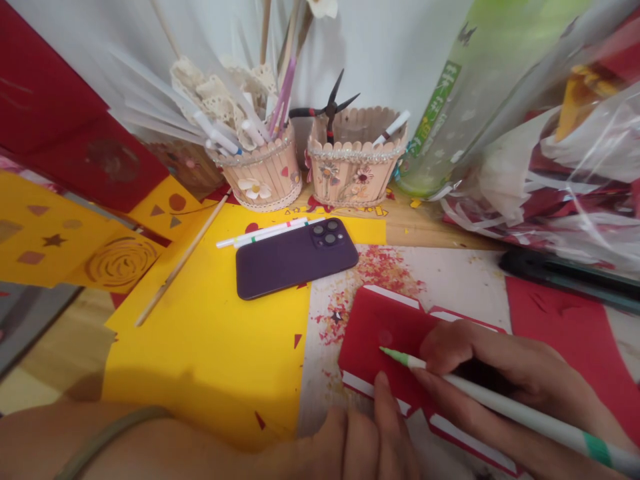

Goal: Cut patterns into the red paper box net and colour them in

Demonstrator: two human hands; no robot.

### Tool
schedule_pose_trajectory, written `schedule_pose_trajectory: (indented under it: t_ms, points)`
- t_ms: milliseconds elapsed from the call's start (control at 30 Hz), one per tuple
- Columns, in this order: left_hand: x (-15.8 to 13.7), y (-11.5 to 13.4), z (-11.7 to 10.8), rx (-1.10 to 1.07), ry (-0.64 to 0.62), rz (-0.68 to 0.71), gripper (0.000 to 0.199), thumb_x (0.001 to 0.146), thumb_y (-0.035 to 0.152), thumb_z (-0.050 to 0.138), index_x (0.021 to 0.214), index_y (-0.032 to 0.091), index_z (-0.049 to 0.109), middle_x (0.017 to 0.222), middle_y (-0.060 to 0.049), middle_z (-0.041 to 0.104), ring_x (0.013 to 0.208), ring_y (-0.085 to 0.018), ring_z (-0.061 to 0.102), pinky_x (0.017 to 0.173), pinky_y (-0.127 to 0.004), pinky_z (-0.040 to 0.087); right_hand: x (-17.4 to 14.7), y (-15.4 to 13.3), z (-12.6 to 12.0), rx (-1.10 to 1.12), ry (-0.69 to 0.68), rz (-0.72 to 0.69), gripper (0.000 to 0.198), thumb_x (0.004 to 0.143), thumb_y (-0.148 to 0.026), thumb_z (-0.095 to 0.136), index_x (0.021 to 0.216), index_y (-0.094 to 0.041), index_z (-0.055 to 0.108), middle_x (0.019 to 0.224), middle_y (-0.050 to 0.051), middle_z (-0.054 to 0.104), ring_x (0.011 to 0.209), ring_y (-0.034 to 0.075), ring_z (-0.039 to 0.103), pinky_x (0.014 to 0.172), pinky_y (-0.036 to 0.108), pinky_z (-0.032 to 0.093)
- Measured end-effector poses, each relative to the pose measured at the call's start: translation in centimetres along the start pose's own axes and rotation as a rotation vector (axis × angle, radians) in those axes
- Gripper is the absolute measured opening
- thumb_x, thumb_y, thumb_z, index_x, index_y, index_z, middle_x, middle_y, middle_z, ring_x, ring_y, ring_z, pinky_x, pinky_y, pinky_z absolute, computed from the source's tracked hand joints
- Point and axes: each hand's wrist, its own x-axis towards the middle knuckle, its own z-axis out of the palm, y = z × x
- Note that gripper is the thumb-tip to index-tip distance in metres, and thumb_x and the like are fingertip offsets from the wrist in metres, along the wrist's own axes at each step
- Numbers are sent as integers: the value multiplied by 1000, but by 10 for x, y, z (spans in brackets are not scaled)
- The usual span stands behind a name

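Observation:
In my right hand [500,387] is a white marker pen with a green tip [505,403], held in a writing grip. Its tip points down at the red folded-paper piece [363,333], at or just above the surface; contact is hard to tell. White strips run along the flaps of this red piece, which lies on the pale board. My left hand [365,433] rests at the near edge of the piece, its index fingertip on the white strip. The other left fingers are partly bent, with nothing seen in them.
A purple phone [295,260] lies over white pens on a yellow sheet [240,340], beside a thin wooden stick [183,257]. Behind stand two craft-stick holders [263,173] [355,170], one with pliers [331,107]. A green bottle [450,113] and plastic-wrapped bundle [550,180] stand right.

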Motion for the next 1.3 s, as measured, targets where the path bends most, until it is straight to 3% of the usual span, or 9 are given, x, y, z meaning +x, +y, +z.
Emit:
schedule_pose_trajectory:
  t_ms: [100, 267, 433, 633, 800, 1067, 1300]
  points:
    - [0, 0, 0, 0, -2, -16, 18, 90, 19, 50, 91, 9, 65, 96, -7, 70, 50, -5, 50, 44, -15, 41, 1, 1, 1, -17, -8, -30, 16, 79, -25, 56, 64, -22, 53, 57, -1, 62, 47, 12, 58, 38, 17, 42]
    - [0, 2, 0, -1, -5, -6, 18, 91, 20, 49, 91, 9, 64, 96, -9, 70, 50, -6, 49, 47, -17, 42, 2, -2, 2, 29, 33, 47, 19, 80, -30, 55, 62, -22, 53, 57, 0, 61, 48, 13, 57, 35, 18, 38]
    - [-1, 3, 2, 7, -3, -6, 17, 90, 18, 50, 93, 8, 63, 97, -10, 69, 50, -7, 49, 49, -19, 43, 1, -1, 2, 6, -10, -2, 15, 77, -25, 57, 63, -22, 54, 57, 0, 62, 48, 13, 58, 39, 18, 42]
    - [0, -1, 0, -7, -12, 16, 18, 91, 16, 47, 93, 10, 63, 97, -8, 70, 50, -6, 49, 44, -17, 40, 0, -3, 5, 60, 61, 12, 16, 76, -24, 56, 60, -22, 52, 53, -2, 57, 45, 10, 52, 41, 19, 40]
    - [0, 0, 0, 11, -6, -6, 19, 91, 19, 47, 92, 10, 64, 96, -7, 70, 50, -6, 50, 43, -16, 40, 1, 0, 4, 31, 0, -25, 14, 76, -22, 58, 63, -22, 53, 54, -2, 59, 45, 11, 55, 39, 18, 40]
    - [0, -3, -1, 11, -8, 18, 19, 92, 18, 47, 94, 9, 64, 95, -7, 70, 50, -5, 49, 43, -15, 39, -3, -3, 9, 123, 84, 14, 18, 77, -22, 55, 61, -23, 48, 52, -4, 52, 45, 9, 46, 39, 19, 35]
    - [1, -1, 1, 8, 8, -5, 19, 91, 18, 47, 91, 10, 64, 94, -7, 70, 49, -5, 50, 42, -14, 40, 0, 4, 4, 40, 19, -130, 17, 75, -18, 57, 66, -27, 47, 53, -9, 54, 41, 9, 50, 36, 16, 40]
